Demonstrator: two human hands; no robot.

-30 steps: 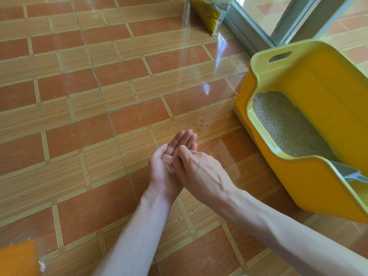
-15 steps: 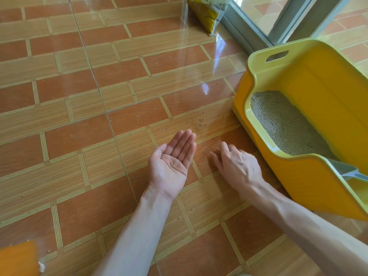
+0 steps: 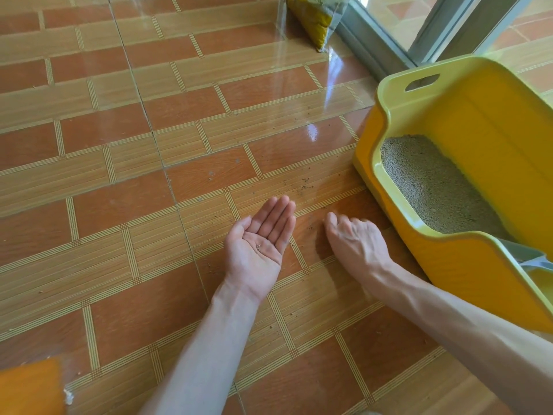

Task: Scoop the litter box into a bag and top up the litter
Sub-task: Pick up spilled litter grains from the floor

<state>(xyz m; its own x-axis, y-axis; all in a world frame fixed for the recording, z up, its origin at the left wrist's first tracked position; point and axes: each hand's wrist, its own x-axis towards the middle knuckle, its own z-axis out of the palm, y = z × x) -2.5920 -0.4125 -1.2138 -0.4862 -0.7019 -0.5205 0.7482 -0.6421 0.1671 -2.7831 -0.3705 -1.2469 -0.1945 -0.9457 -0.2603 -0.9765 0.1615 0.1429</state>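
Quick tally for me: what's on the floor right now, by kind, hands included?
Hands: 2, left hand palm up with a few litter grains, right hand down by the tiles
Litter box: 1
Scoop: 1, in the box, partly cut off
Litter bag: 1
Total: 5

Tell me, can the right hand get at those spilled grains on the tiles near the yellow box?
Probably yes. The right hand is down at the floor, and the scattered litter grains lie on bare tile just beyond it, beside the litter box, with nothing between. The left hand sits off to the side, palm up.
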